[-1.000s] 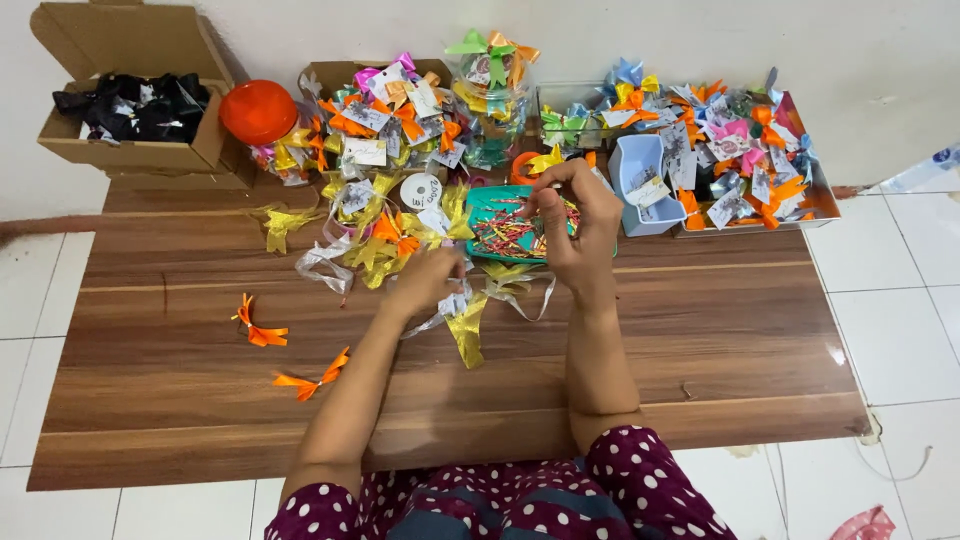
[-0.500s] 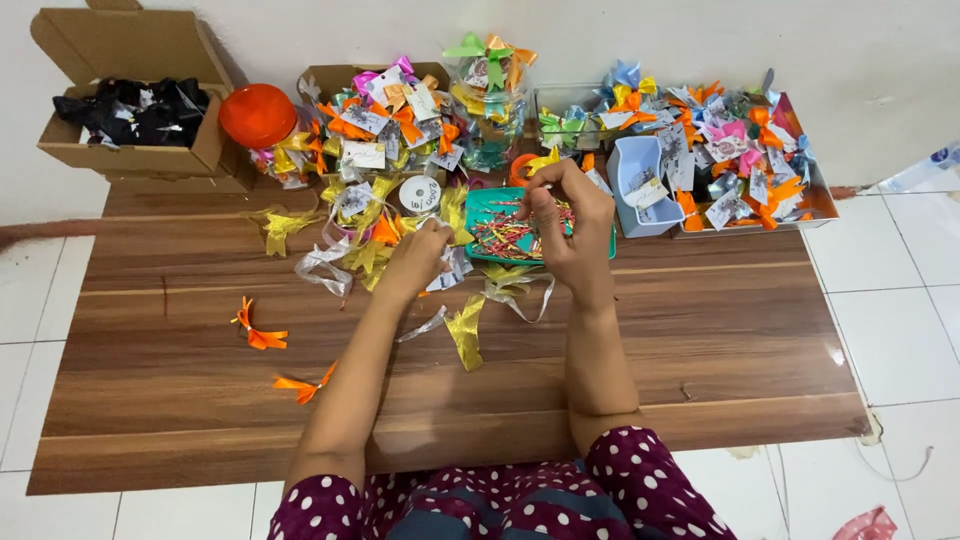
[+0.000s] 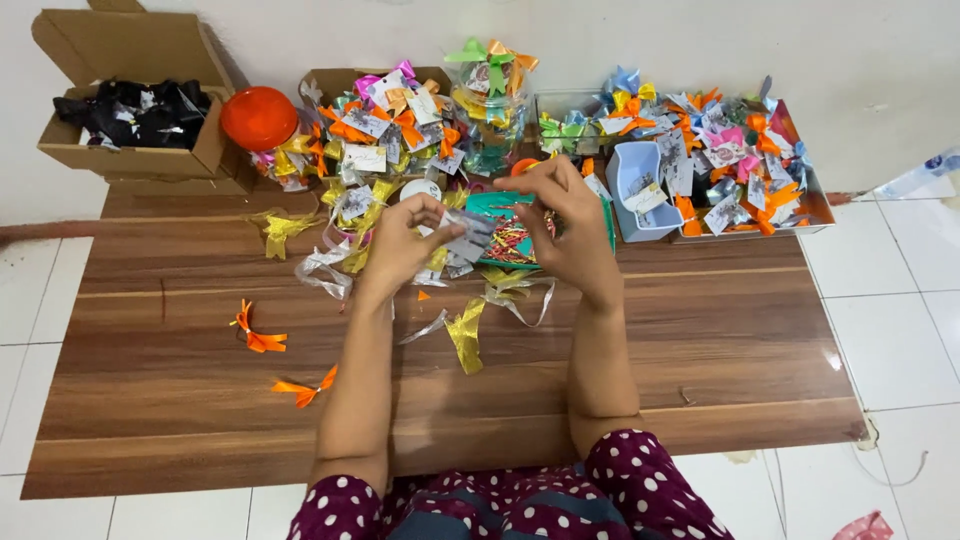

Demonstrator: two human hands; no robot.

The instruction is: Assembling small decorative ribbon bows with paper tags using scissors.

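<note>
Silver bow point(image 3: 468, 240) sits pinched in the left hand point(image 3: 405, 245), raised just above the far middle of the worktop point(image 3: 150, 400), in front of a green tray point(image 3: 510, 240) of coloured twists. Right hand point(image 3: 565, 225) is close beside the left, fingertips drawn together on what looks like a thin tie or a ribbon end, though it is too small to tell for sure; both hands are closed on small pieces and nearly touching. Loose silver and gold ribbons point(image 3: 465, 330) trail on the wood just under the wrists, and two orange bows point(image 3: 258, 335) lie well apart to the left. Behind stand heaps of finished bows point(image 3: 390, 110), a blue tub point(image 3: 640, 185), an orange bowl point(image 3: 258, 118) and a carton of black bows point(image 3: 135, 110). The likely slip: the glossy ribbon could slide out of the pinch and the loops spring open, or a forearm could sweep the loose ribbons off the near edge, since they lie right under the arms
</note>
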